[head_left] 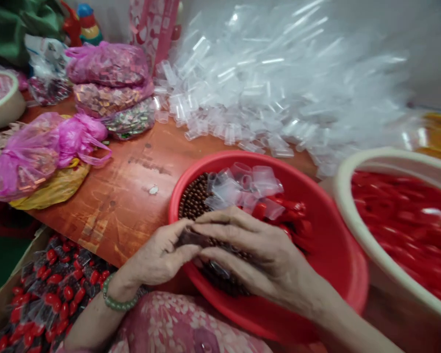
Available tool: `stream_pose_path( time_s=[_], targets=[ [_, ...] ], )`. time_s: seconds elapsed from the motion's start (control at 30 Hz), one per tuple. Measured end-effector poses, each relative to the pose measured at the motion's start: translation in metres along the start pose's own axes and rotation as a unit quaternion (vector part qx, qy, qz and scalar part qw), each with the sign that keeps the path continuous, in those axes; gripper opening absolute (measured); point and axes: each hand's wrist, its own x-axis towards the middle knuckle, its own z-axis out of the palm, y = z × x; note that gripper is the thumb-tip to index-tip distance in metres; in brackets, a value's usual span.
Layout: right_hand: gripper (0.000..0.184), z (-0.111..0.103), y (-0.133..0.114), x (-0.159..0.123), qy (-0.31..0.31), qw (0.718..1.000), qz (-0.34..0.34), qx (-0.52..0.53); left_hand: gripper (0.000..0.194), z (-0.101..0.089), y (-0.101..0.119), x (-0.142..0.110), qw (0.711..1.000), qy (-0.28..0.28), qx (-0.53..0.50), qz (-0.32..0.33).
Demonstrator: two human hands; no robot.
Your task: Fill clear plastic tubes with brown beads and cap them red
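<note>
My left hand (165, 255), with a green bead bracelet (119, 301) at its wrist, pinches a small dark see-through tube (193, 239) between thumb and fingers at the near left rim of a red basin (338, 274). From the other side my right hand (257, 255) curves over the basin, its fingertips meeting the tube's end. What lies inside its fingers is mostly hidden. Brown beads (193, 198) fill the basin's left side, some showing below my right hand. Clear plastic tubes (238, 186) and red caps (297, 220) lie together farther back in it.
A large heap of clear tubes (242, 108) covers the back of the wooden table (132, 181). At right stands a cream tub (343, 184) of red pieces. Pink bags (106, 63) sit at left. Below the table edge, a box holds several red-capped tubes (55, 299).
</note>
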Motion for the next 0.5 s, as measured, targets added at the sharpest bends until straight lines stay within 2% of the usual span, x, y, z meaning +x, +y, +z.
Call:
stream_pose_path(
  time_s=[0.13, 0.3, 0.5],
  targets=[
    [0.017, -0.022, 0.01, -0.025, 0.027, 0.995, 0.09, -0.016, 0.03, 0.0, 0.0, 0.003, 0.997, 0.0, -0.074, 0.01],
    [0.017, -0.039, 0.029, -0.075, -0.077, 0.979, 0.173, -0.072, 0.036, 0.004, -0.005, 0.001, 0.99, 0.02, -0.138, 0.028],
    [0.018, -0.054, 0.052, -0.106, -0.094, 0.938, 0.273, -0.192, 0.034, 0.009, -0.005, -0.004, 0.992, 0.032, -0.117, 0.031]
  ],
)
